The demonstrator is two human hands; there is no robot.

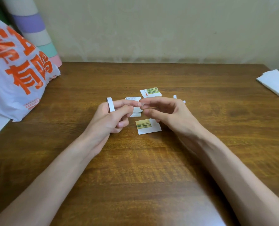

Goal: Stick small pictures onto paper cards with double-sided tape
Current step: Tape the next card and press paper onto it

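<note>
Wooden tabletop, seen from above and behind the forearms.

Left hand: a white tape roll sits round the index finger like a ring. Thumb and index reach right and pinch a short pale tape strip; the other fingers are curled under.

Right hand: thumb and index pinch the same strip from the other side, fingertips touching the left's. The remaining fingers are loosely bent. The strip is too small to tell which face is up.

Directly under the meeting fingertips is a small stack of printed paper cards, partly hidden. Just nearer lies a white card with a green-yellow picture on its left part. Beyond the hands is a second finished card bearing a similar picture.

Two white scraps lie near the right hand. There is a white plastic bag with orange print at far left, and folded tissue at far right.
</note>
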